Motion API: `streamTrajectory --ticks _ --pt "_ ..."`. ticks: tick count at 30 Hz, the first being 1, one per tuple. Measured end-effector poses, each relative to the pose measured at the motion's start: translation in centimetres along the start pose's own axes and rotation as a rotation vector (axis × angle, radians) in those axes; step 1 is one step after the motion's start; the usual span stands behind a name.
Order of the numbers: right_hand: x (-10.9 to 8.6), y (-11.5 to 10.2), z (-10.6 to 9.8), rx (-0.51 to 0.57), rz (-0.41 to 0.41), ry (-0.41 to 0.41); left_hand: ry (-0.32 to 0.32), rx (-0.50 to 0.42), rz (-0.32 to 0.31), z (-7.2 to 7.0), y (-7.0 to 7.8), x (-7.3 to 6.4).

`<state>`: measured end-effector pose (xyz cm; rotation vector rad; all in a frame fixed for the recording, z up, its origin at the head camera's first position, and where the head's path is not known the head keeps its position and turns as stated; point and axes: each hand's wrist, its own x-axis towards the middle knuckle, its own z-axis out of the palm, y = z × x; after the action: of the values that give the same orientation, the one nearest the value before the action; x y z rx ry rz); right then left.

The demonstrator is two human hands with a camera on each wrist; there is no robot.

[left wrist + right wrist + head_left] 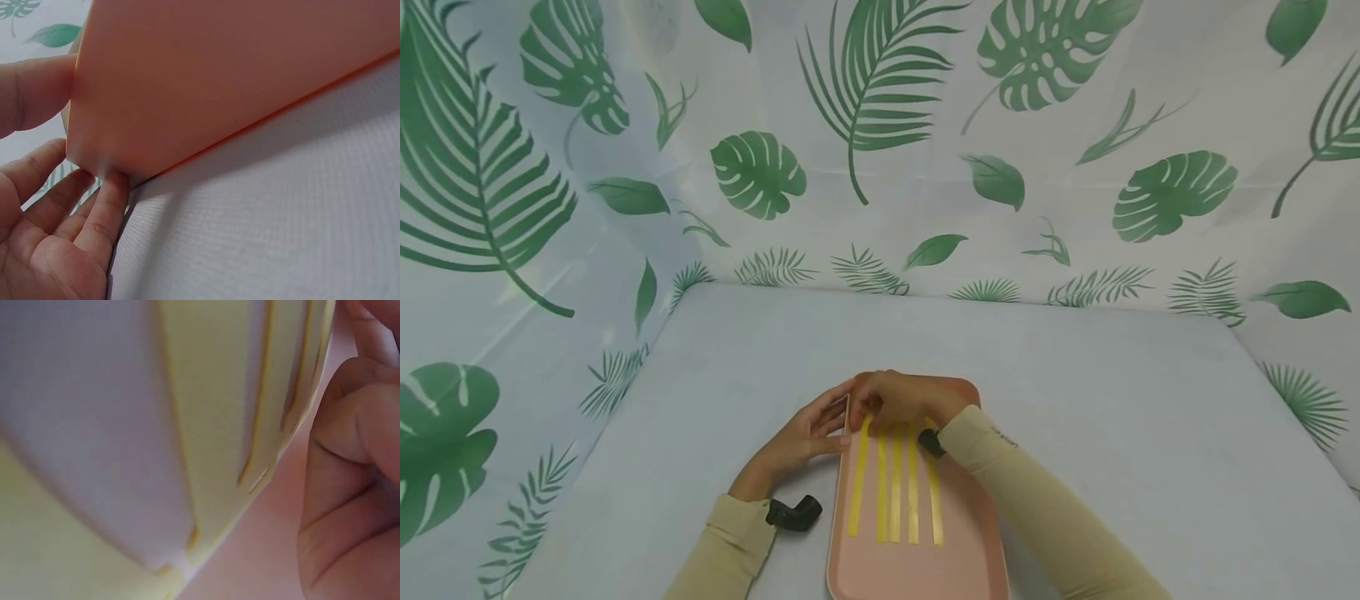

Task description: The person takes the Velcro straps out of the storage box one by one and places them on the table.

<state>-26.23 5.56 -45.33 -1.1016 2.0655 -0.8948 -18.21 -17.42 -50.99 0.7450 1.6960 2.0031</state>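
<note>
Pale desk (737, 350) bearing a round-cornered pink tray (917, 571) of flat yellow strips (896, 492): relaxed left hand (801, 437), touching the tray's edge, should steady it while curled right hand (898, 400), hold indiscernible, works gently at the far ends.

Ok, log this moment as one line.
left hand: touching left side of pink rectangular tray | right hand: curled at far end of long flat yellow strips, grip unclear | strips: lengthwise in tray

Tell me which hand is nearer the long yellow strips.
The right hand, at the far ends of the yellow strips; the left hand, left of them, touches the rectangular pink tray.
</note>
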Motion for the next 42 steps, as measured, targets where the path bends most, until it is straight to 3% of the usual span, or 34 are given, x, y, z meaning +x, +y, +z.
streamTrajectory --ticks 9,14,20,32,42 --pt "0.3 -0.4 0.3 -0.048 0.011 -0.002 -0.003 -0.007 0.017 0.0 -0.2 0.0" --pt "0.5 -0.4 0.1 -0.060 -0.049 -0.003 -0.006 -0.014 0.039 0.0 -0.2 0.1" --pt "0.1 -0.5 -0.5 0.006 -0.124 0.021 -0.002 0.008 0.040 0.0 -0.2 0.2" --pt "-2.3 -1.3 -2.0 -0.024 -0.166 0.105 0.001 -0.003 0.013 0.2 0.1 0.1" --pt "-5.2 -1.9 -2.3 0.049 -0.266 0.208 0.027 0.001 -0.023 0.2 0.1 0.0"
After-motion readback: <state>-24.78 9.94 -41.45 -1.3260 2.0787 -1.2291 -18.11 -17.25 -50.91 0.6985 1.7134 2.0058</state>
